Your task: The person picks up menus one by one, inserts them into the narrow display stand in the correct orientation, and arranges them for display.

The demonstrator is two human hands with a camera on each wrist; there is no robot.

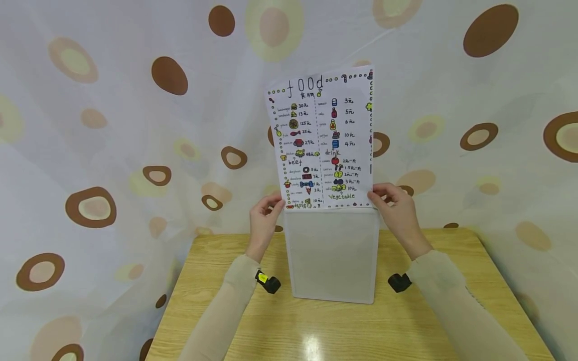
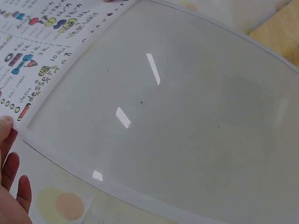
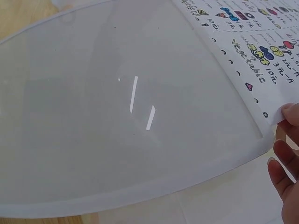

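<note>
Menu sheet [image 1: 322, 140] upright, long axis vertical, its lower edge at the mouth of the translucent sleeve [image 1: 333, 255] standing on the table [image 1: 217, 311]; left hand [image 1: 264, 218] and right hand [image 1: 397, 208] pinch its bottom corners (equally near, one per side)

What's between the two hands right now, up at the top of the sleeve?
In the head view, the bottom edge of the food menu sheet spans from left hand to right hand, just above the translucent sleeve.
</note>
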